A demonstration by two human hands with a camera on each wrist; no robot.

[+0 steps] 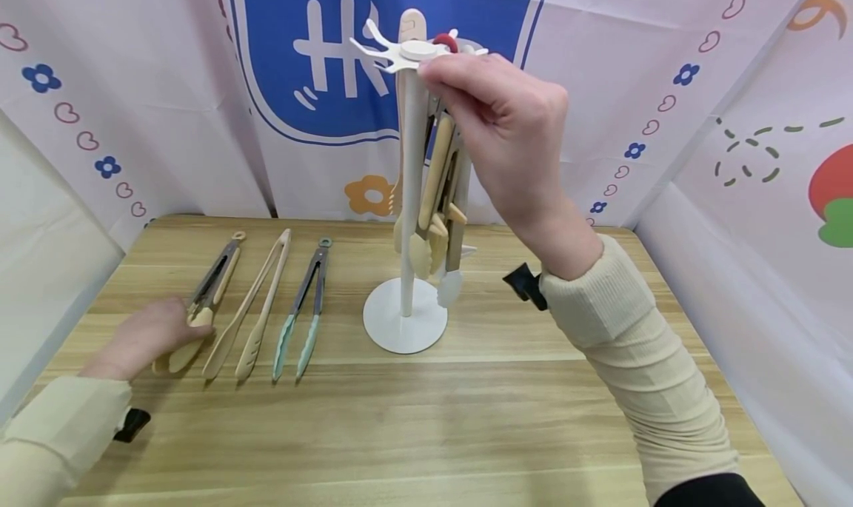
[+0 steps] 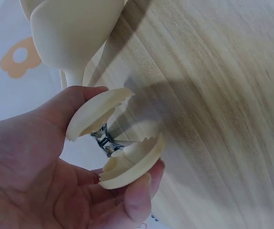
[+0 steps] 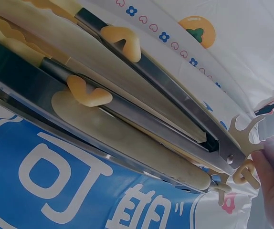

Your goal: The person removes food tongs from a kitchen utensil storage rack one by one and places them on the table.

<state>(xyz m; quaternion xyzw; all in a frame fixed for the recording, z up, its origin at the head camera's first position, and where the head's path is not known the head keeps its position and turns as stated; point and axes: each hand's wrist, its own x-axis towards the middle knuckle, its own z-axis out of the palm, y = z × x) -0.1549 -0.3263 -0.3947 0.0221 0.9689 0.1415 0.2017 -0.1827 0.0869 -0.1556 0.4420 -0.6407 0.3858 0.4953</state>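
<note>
On the left of the table, my left hand [image 1: 149, 337] grips the scalloped cream tips of steel kitchen tongs [image 2: 137, 167], thumb on one side and fingers round the other. Those tongs' steel arms point toward the back of the table. At the top of a white utensil rack [image 1: 411, 196], my right hand [image 1: 506, 115] pinches one of its hooks [image 3: 244, 131] between thumb and fingers. Several tongs [image 3: 161, 95] with steel arms and cream parts hang below that hand. A red piece [image 1: 445, 42] shows at the hooks.
Beside the left hand lie long cream tongs [image 1: 263, 311] and steel tongs with mint tips [image 1: 312, 300], spread apart. The rack's round white base [image 1: 383, 326] stands mid-table. A printed cloth [image 1: 566, 144] hangs behind the wooden table [image 1: 426, 433].
</note>
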